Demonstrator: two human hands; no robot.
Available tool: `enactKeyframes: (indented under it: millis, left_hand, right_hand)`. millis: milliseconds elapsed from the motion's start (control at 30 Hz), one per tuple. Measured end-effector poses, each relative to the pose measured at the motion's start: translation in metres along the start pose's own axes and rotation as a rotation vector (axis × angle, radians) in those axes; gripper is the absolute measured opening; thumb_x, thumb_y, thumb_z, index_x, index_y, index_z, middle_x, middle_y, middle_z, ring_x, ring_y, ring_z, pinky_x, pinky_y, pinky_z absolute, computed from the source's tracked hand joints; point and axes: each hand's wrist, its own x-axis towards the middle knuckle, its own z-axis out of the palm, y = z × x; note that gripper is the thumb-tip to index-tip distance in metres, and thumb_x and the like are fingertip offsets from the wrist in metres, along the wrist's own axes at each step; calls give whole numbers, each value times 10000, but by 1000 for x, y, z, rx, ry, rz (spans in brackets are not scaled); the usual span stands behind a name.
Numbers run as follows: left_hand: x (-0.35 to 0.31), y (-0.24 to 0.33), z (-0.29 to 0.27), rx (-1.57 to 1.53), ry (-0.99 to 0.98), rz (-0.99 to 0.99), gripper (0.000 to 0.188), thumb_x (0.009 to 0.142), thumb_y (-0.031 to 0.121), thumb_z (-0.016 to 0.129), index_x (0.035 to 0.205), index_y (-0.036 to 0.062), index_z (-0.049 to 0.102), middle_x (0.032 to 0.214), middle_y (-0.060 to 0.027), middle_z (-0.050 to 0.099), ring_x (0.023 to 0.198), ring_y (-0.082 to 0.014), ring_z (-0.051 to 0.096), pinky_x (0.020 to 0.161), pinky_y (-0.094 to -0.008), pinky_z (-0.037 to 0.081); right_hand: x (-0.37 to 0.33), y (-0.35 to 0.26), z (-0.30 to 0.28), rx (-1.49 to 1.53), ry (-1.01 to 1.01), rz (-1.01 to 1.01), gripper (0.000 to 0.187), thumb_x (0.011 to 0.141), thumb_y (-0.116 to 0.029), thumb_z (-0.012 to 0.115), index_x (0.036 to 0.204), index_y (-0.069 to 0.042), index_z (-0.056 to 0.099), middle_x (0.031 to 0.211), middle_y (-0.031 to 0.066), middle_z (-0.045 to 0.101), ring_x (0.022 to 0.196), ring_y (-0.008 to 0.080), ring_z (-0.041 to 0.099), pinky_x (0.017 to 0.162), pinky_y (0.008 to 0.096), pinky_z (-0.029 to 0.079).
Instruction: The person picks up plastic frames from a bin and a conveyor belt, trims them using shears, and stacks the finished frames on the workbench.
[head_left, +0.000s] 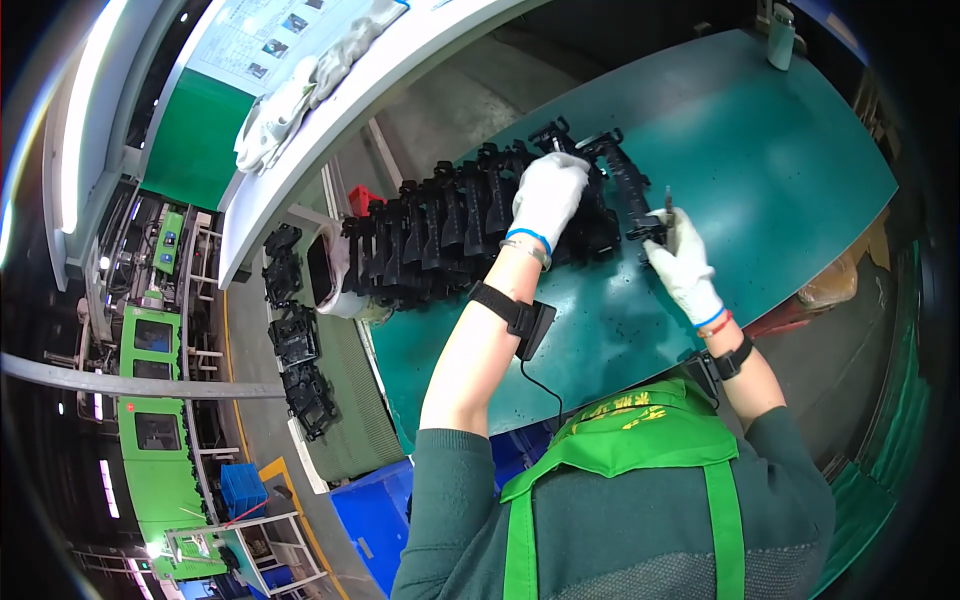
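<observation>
In its white glove, my left hand (550, 195) is closed, its fingers curled at the upper end of a long black plastic part (627, 182). That part lies tilted between my hands; the fingertips themselves are mostly hidden. My right hand (684, 266), also gloved in white, pinches a thin dark tool (669, 200) that points away from me. The tool's kind is too small to make out. The thumb side of this hand is at the part's near end. Left of my hands, a row of similar black plastic parts (440, 222) stands closely packed, reaching beneath my left hand.
The green tabletop (760, 170) carries scattered dark specks. A bottle (781, 38) stands at its far right corner. More black parts (294, 335) lie on a conveyor belt (350, 400) at left. Gloves (300, 105) rest on a white shelf above. Blue bins are below.
</observation>
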Motion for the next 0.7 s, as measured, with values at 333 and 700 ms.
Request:
enactKeyframes:
  millis: [333, 700]
  left_hand:
    - [-41, -32, -35, 735, -18, 386, 398, 893, 430, 621, 1122, 138, 761, 1256, -145, 638, 1140, -334, 590, 1013, -493, 464]
    - [-38, -58, -18, 745, 178, 545, 209, 885, 300, 686, 1050, 203, 771, 1002, -54, 732, 1124, -259, 623, 1050, -521, 396]
  right_hand:
    - [23, -15, 42, -419, -171, -306, 427, 822, -2, 696, 1236, 2, 590, 1209, 140, 624, 1141, 291, 623, 1008, 361, 497]
    - [20, -2, 50, -256, -148, -79, 376, 813, -20, 738, 1173, -38, 629, 1178, 103, 640, 1112, 215, 626, 1005, 341, 491]
